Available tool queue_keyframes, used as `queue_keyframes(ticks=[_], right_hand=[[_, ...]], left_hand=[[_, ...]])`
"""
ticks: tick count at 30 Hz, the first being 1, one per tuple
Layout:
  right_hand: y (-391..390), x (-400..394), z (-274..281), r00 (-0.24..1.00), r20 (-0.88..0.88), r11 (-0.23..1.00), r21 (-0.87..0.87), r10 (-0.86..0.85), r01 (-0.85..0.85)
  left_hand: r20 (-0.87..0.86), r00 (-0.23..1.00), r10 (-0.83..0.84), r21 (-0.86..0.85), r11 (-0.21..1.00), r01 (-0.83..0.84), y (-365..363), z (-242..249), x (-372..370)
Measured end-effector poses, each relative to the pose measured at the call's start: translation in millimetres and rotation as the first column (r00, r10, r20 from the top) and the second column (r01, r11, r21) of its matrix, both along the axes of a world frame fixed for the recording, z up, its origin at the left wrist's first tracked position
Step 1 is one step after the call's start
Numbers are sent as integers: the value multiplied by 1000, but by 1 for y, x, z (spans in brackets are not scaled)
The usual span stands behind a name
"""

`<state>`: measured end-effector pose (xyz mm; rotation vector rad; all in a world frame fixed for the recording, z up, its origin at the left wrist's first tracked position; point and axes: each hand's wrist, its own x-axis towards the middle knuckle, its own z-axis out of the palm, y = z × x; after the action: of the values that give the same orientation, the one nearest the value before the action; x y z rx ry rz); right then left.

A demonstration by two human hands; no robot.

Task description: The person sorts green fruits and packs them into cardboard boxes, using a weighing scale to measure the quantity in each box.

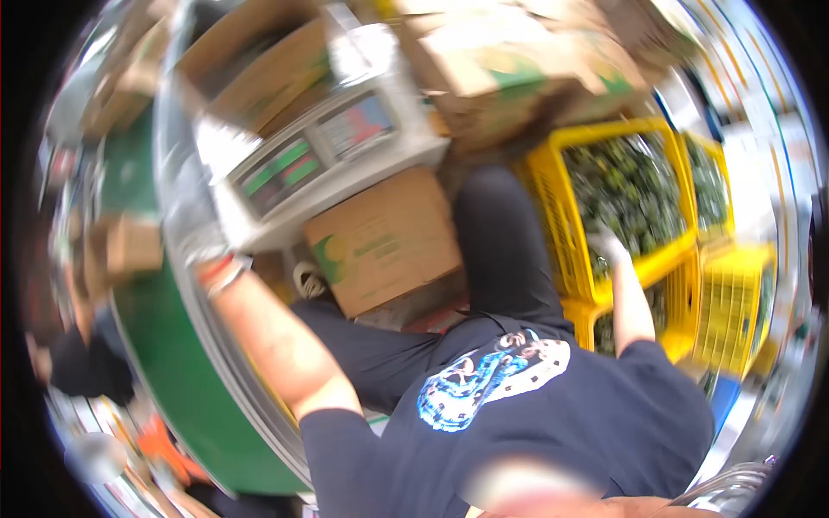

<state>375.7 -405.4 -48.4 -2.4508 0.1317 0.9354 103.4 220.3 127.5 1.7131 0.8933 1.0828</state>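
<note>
My right hand point(610, 244), in a whitish glove, reaches into a yellow plastic crate point(553, 203). It touches or hovers over small dark green items in clear wrapping point(635, 186); their kind is hard to make out. The fingers are blurred against the items. My left hand point(205, 250) is by the metal rim of the green conveyor belt point(186, 363), next to a scale point(332, 160) with a lit display panel. A red band and a light band circle that wrist. Blur hides the left fingers and whatever they may hold.
An open cardboard box point(276, 78) sits on the scale. Below it, a closed carton point(389, 242) stands before my legs. More cartons point(509, 60) are stacked ahead; further yellow crates point(730, 298) stand at right. Beyond the belt, another person point(91, 358) is partly visible.
</note>
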Motion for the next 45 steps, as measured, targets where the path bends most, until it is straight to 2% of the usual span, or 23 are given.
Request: queue_keyframes(ticks=[1, 2, 4, 7, 8, 10, 11, 14, 18, 20, 22, 24, 26, 28, 29, 30, 31, 32, 34, 37, 40, 41, 45], right_hand=[[-33, 12, -37, 960, 133, 966, -110, 246, -233], [-3, -4, 5, 997, 27, 990, -125, 72, -68], [-18, -6, -10, 994, 42, 994, -23, -103, 104], [-23, -11, -14, 967, 132, 975, -9, -220, 223], [-22, -13, -8, 957, 136, 966, 31, -258, 256], [-17, -11, 12, 952, 199, 966, -69, -231, 249], [-16, -8, 20, 951, 229, 963, -123, -207, 239], [-14, 16, 30, 943, 264, 890, -352, -203, 290], [-11, 44, -1, 958, 237, 865, -432, -163, 254], [-1, 51, -2, 981, 178, 882, -447, -79, 152], [7, 64, 1, 993, 111, 875, -484, 34, 25], [2, 72, -9, 984, 97, 862, -500, 150, -82], [-11, 78, -37, 967, 169, 873, -480, 190, -88], [0, 71, -16, 982, 143, 904, -425, 125, -53], [-13, 73, -36, 972, 201, 907, -421, 118, -23], [-20, 68, -35, 953, 272, 950, -308, 132, -43], [-35, 68, -47, 925, 372, 992, -124, 74, -30], [-40, 74, -51, 951, 309, 999, -48, 33, -19], [-48, 79, -58, 955, 290, 991, -95, -64, 95], [-31, 82, -49, 953, 296, 933, -322, -64, 163], [-14, 100, -50, 993, 98, 848, -530, 71, -9], [-12, 102, -48, 991, 112, 853, -522, 76, -6], [-5, 84, -32, 979, 185, 850, -526, 79, 31]], left_hand=[[20, 999, -25, -71, 997, 26, 0, 3, 6], [92, 994, -61, -31, 997, 64, 20, -11, 5], [47, 993, -110, 51, 993, 108, 35, -11, 3], [-23, 986, 163, 348, 926, -145, 7, 22, 35], [-109, 970, 218, 440, 885, -150, -1, 36, 44], [-173, 977, 125, 491, 871, -24, 11, 50, 65], [-355, 922, 157, 540, 839, 65, -2, 70, 80], [-572, 761, -307, 154, 871, 467, 81, 72, 116], [-689, 637, -345, -82, 911, 405, 86, 62, 168], [-838, 455, -301, 3, 832, 555, 135, 31, 186], [-909, 355, -217, 14, 837, 547, 104, 48, 192], [-942, 294, 162, 319, 702, 636, 124, 30, 198], [-807, 588, 56, 460, 684, 566, 149, 10, 194], [-894, 276, 353, 446, 762, 470, 66, 65, 196], [-884, 306, 353, 460, 771, 440, 65, 67, 195], [-828, 414, 379, 538, 747, 391, 60, 67, 191], [-797, 511, 323, 516, 803, 297, 56, 68, 183], [-745, 611, 269, 483, 849, 215, 55, 69, 176], [-575, 803, 159, 404, 908, 109, 52, 67, 161], [-444, 873, 201, 432, 902, 12, 41, 75, 146], [-196, 958, 209, 504, 860, -85, 36, 78, 132], [-148, 964, 220, 516, 849, -114, 38, 78, 130], [-213, 952, 222, 532, 843, -77, 30, 86, 127]])
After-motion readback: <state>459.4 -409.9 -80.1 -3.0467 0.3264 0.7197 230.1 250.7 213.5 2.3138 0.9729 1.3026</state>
